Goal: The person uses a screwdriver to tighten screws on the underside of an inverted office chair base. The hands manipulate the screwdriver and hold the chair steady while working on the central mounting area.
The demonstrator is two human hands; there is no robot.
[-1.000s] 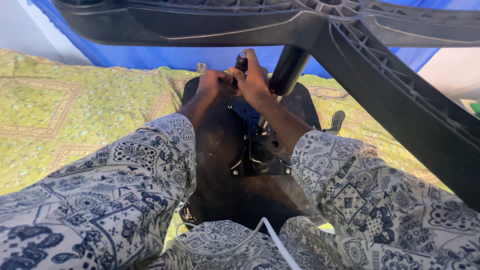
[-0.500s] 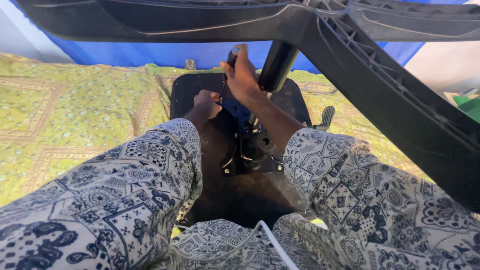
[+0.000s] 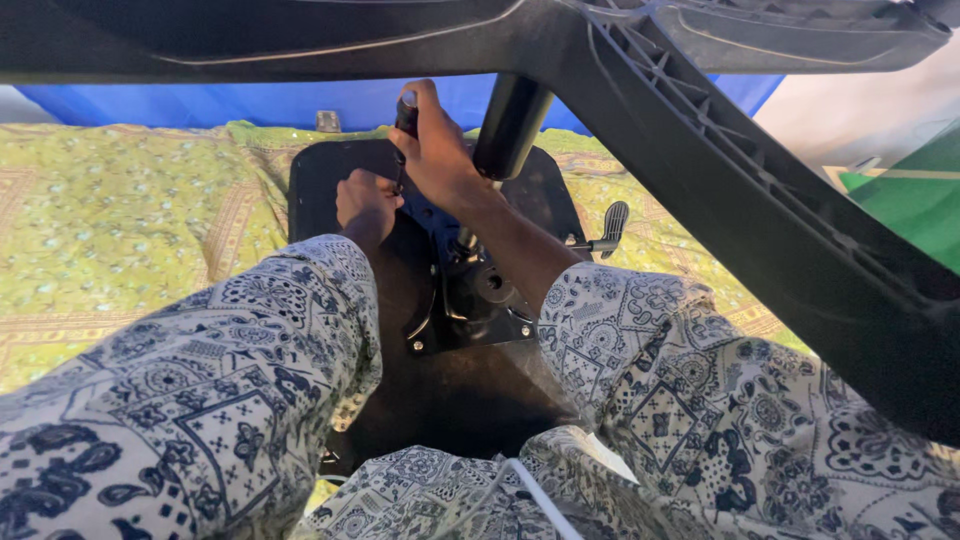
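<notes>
Green patterned bedspread (image 3: pixel 130 230), blue wall (image 3: pixel 230 103) upper frame. Upturned chair seat (image 3: pixel 440 400) centre. Right hand (image 3: pixel 435 150) closed on black tool handle (image 3: pixel 406 112); left hand (image 3: pixel 365 200) curled at mechanism plate (image 3: pixel 480 300), grip unclear. Chair base (image 3: pixel 760 210) cropped top.

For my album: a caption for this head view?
Right hand grips a dark tool handle, left hand beside it on an upturned chair seat.
</notes>
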